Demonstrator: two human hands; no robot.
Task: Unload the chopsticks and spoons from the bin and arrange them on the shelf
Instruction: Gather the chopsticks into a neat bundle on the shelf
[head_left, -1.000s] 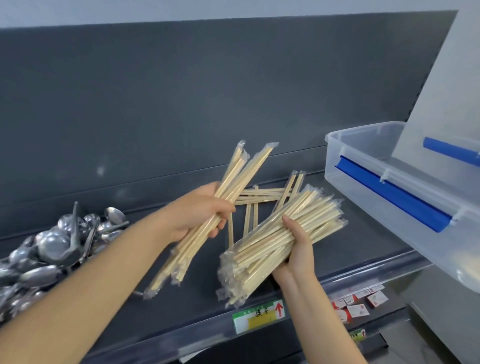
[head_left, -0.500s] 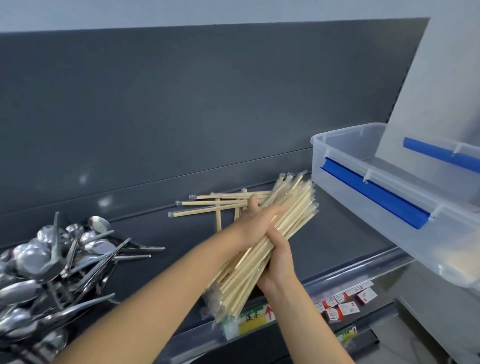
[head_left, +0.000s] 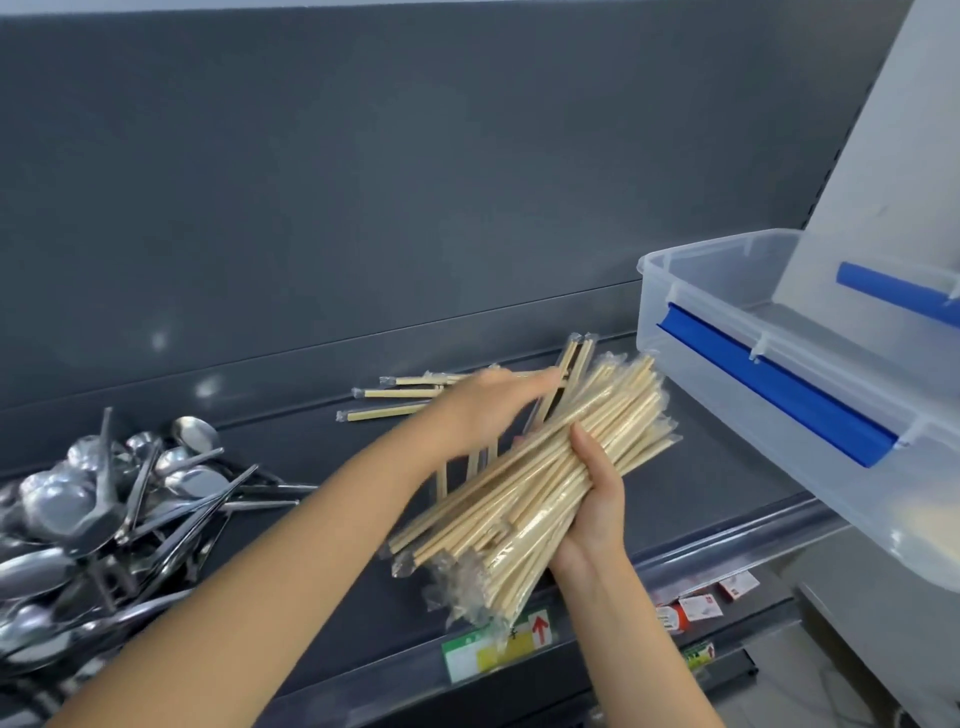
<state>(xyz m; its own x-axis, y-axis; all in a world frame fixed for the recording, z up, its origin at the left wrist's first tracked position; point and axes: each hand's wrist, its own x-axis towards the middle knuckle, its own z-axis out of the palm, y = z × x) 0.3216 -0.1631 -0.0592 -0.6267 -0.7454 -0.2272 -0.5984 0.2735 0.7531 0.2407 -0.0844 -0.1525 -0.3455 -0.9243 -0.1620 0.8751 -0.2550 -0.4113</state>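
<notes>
— Where are the chopsticks?

— The right hand (head_left: 597, 499) grips a thick bundle of wrapped chopsticks (head_left: 540, 483) from below, with the thumb curled over the top. The bundle slants above the front of the shelf (head_left: 717, 488), its far end pointing towards the bin (head_left: 727, 395).

— And the left hand?

— The left hand (head_left: 483, 410) is blurred, its fingers stretched flat over the upper part of the bundle. It holds nothing, and I cannot tell whether it touches the wrappers.

— What lies on the shelf?

— A few loose chopsticks (head_left: 395, 393) lie near the back, partly behind the left hand. A pile of metal spoons (head_left: 104, 514) sits at the left end, well apart from the bundle. The clear bin with blue clips is at the right. A green and yellow price label (head_left: 493, 647) sits on the shelf's front edge, below the bundle.
</notes>
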